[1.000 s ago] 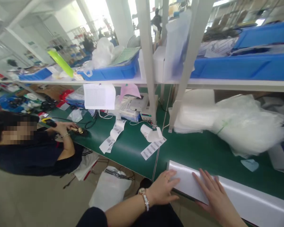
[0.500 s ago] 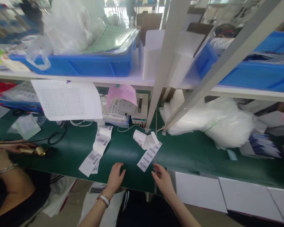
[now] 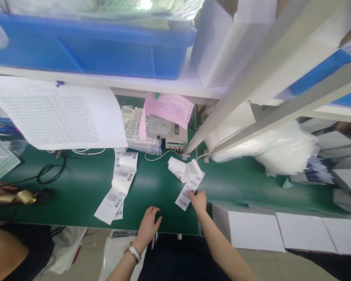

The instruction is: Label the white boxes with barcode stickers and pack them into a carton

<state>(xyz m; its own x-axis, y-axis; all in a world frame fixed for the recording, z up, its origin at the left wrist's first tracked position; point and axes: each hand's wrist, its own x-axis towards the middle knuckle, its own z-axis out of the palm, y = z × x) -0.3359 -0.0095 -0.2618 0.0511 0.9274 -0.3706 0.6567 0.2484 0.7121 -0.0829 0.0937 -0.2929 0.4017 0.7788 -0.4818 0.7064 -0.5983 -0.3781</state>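
Note:
My right hand reaches onto the green bench top and touches the lower end of a strip of barcode labels that trails from a small white roll. Whether the fingers pinch the strip I cannot tell. My left hand rests flat near the bench's front edge, fingers apart, holding nothing. A second, longer strip of barcode labels lies to its left.
White boxes line the front edge at the right. A small printer-like unit with a pink slip stands at the back, a printed sheet hangs from the shelf, and plastic bags lie right. Another person's arm is at left.
My view has shifted closer to the bench. My hands left the white boxes and moved left; the right hand has reached forward onto the label strip, the left stays by the front edge.

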